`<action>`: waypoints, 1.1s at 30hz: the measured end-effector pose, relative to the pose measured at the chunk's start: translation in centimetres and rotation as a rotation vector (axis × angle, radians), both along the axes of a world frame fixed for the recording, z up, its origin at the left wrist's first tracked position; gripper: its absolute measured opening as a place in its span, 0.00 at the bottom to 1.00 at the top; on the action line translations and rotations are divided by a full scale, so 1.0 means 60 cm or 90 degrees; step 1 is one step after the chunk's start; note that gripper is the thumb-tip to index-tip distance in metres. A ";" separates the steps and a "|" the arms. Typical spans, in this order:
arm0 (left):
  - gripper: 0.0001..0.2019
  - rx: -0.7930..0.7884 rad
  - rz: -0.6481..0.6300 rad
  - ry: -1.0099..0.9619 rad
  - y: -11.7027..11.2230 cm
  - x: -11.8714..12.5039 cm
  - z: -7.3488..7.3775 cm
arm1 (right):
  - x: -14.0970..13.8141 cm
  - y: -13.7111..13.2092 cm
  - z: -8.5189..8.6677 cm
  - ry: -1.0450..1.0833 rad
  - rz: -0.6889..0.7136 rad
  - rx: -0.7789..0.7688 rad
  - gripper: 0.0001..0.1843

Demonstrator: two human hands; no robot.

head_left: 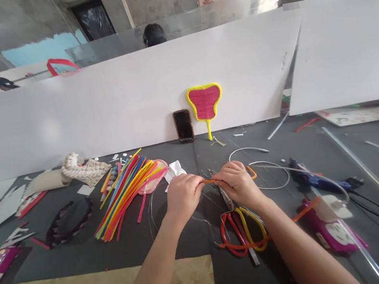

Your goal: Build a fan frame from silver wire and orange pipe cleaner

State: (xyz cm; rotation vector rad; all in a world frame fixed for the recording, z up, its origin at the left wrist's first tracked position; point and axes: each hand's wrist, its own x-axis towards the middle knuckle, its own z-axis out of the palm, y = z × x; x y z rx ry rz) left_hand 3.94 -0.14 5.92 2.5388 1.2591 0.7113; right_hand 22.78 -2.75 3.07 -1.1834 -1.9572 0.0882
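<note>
The left hand point(183, 195) and right hand point(239, 184) pinch 1 orange strip point(209, 181) between them; the step looks like shaping it. The next move likely calls for even pressure.

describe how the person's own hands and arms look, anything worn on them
Both the left hand and the right hand are bare, without gloves. No watch or bracelet shows at either wrist. The left forearm and right forearm are uncovered as far as the picture shows them, with no sleeve in view. Some fingers are partly hidden, so rings can't be ruled out.
</note>
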 end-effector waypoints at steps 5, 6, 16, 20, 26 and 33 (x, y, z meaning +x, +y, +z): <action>0.08 0.021 -0.006 -0.001 0.000 0.004 0.001 | -0.003 0.000 0.001 0.014 0.006 0.013 0.08; 0.07 0.010 -0.007 -0.009 0.000 0.003 0.002 | -0.003 0.000 0.000 0.015 0.004 0.015 0.08; 0.09 -0.157 -0.005 -0.061 0.001 -0.009 0.021 | -0.001 -0.002 0.003 -0.025 0.003 0.055 0.07; 0.09 -0.131 -0.010 -0.087 0.001 -0.005 0.016 | -0.008 -0.008 0.008 -0.014 0.018 -0.008 0.11; 0.11 -0.141 -0.024 -0.079 0.000 0.002 0.016 | -0.014 -0.004 0.001 0.002 0.024 -0.036 0.09; 0.09 -0.135 -0.022 -0.044 -0.002 0.008 0.021 | -0.013 0.000 -0.006 0.003 0.014 -0.020 0.09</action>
